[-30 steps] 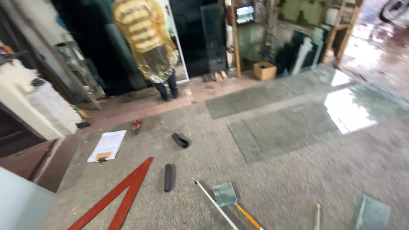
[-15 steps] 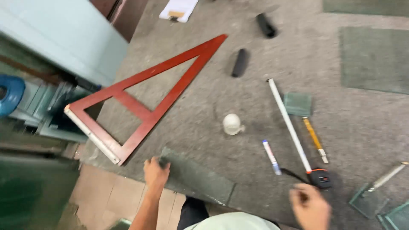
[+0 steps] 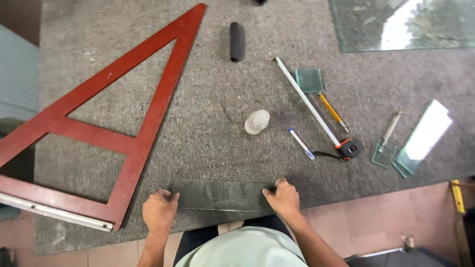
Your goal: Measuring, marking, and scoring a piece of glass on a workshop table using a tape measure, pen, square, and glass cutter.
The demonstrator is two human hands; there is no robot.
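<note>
You are at a big grey carpet point(image 3: 213, 99) with a large red triangle ruler point(image 3: 143, 133) lying on its left side and a wide glass sheet point(image 3: 405, 24) at the far right corner. The long thin glass strip point(image 3: 220, 194) lies flat at the near edge of the carpet, right in front of you. Your left hand point(image 3: 159, 212) is on its left end and your right hand point(image 3: 283, 198) is on its right end, with fingers curled down over the edges. I cannot quite tell if your thumbs are under the glass. It looks like you are gripping the strip at both ends, and moving it would call for an even, gentle hold. Half a second ago only your left hand was on it, and your right was over by the tape measure point(image 3: 348, 147). A small clear bottle point(image 3: 257, 121) and a pen point(image 3: 301, 144) sit beyond the strip.
</note>
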